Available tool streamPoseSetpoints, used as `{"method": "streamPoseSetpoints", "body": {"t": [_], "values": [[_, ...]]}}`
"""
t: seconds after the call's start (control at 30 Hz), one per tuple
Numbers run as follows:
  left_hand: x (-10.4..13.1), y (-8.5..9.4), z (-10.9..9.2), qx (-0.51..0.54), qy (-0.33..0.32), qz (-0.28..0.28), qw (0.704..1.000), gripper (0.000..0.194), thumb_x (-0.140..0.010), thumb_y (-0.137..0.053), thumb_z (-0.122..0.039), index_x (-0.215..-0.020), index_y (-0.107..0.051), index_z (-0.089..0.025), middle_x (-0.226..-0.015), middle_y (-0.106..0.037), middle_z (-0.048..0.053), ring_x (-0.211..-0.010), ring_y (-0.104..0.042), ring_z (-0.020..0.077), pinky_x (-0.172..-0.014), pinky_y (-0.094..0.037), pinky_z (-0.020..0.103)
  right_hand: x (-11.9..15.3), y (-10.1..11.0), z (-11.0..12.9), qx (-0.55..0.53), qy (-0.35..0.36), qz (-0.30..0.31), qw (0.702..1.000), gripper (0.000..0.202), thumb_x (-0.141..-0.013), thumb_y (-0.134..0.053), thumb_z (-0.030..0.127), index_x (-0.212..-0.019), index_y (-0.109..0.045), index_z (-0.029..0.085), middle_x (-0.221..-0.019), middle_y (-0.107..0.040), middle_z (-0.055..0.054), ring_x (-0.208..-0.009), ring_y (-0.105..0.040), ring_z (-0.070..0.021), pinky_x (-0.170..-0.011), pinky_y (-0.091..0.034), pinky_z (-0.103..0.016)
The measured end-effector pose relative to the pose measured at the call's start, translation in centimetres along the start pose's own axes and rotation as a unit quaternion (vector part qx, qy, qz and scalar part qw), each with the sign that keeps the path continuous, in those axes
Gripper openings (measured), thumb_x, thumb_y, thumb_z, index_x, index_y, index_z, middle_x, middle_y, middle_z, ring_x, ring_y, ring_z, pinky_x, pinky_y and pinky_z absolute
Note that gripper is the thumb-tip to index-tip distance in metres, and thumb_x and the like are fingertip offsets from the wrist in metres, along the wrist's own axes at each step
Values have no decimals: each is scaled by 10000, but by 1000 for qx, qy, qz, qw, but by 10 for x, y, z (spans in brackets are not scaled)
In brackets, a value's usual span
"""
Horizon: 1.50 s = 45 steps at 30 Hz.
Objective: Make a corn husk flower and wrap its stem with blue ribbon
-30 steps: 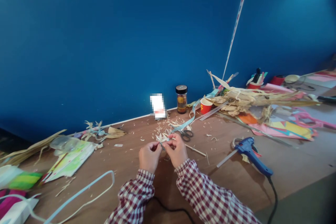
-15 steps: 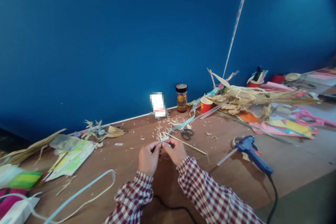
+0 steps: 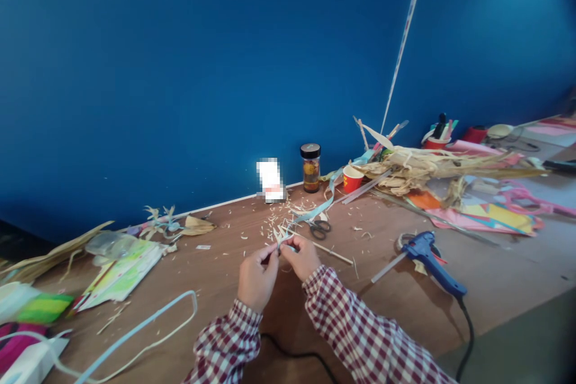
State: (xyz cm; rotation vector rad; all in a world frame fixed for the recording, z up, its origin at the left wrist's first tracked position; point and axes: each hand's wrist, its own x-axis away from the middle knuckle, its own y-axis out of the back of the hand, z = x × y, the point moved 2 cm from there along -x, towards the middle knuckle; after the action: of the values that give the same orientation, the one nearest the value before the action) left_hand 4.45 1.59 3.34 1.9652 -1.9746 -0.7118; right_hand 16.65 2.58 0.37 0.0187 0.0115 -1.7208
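Observation:
My left hand (image 3: pixel 257 276) and my right hand (image 3: pixel 302 258) meet over the brown table, their thumbs and fingertips pinched together. Between them is a small bundle of pale, pointed strips (image 3: pixel 281 233), like cut corn husk, with a light blue ribbon at it. My right fingers are closed on the ribbon, and my left fingers pinch the base of the bundle, mostly hidden by the fingertips. The light blue ribbon (image 3: pixel 314 211) also trails back across the table. Just beyond my right hand lie black-handled scissors (image 3: pixel 320 228) and a thin stick (image 3: pixel 333 253).
Pale scraps (image 3: pixel 275 213) litter the table ahead. A dark-lidded jar (image 3: pixel 311 169) and red paper cup (image 3: pixel 353 179) stand behind. To the right are a blue glue gun (image 3: pixel 429 261) with a cord and dried husks (image 3: pixel 418 165). A painted sheet (image 3: pixel 123 270) lies left.
My left hand has turned slightly, and its fingers have shifted at the base of the bundle. My right hand stays almost in place, still pinching.

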Motion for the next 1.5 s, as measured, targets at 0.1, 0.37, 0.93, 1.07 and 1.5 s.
{"method": "streamPoseSetpoints", "body": {"t": [0.1,0.37,0.93,1.07,1.5], "values": [[0,1,-1,34,-9,3,999,303,-726,-540,-346,-919,-696,-172,-872,-703,91,-733,-648,219,-661,-518,320,-1,0,1,-19,-1,0,1000,117,-657,-562,245,-646,-611,139,-544,-542,27,-500,-431,-93,-491,-353,-197],[-11,-15,29,257,149,71,952,324,-622,-654,-411,-777,-660,-126,-605,-647,24,-530,-583,131,-523,-491,243,-8,2,-4,18,-32,2,999,127,-650,-553,256,-611,-595,143,-478,-496,41,-444,-378,-80,-449,-321,-196],[-4,-9,42,82,55,-44,994,244,-667,-568,-388,-615,-615,-154,-538,-610,11,-491,-525,123,-471,-380,205,1,-12,-14,-9,-95,81,992,240,-710,-553,389,-748,-619,161,-532,-514,31,-432,-412,-78,-387,-345,-182],[-5,-8,44,67,50,-60,995,230,-670,-562,-372,-600,-608,-157,-518,-593,1,-485,-517,118,-468,-376,202,4,-4,-2,127,5,17,992,234,-747,-527,395,-747,-607,175,-565,-551,13,-480,-462,-104,-449,-359,-213],[-3,-9,46,92,51,-103,989,236,-687,-558,-369,-688,-632,-146,-564,-613,12,-510,-537,133,-508,-421,227,7,7,14,243,176,-97,949,149,-816,-449,276,-886,-556,198,-889,-607,-67,-848,-534,-210,-767,-398,-333]]}}
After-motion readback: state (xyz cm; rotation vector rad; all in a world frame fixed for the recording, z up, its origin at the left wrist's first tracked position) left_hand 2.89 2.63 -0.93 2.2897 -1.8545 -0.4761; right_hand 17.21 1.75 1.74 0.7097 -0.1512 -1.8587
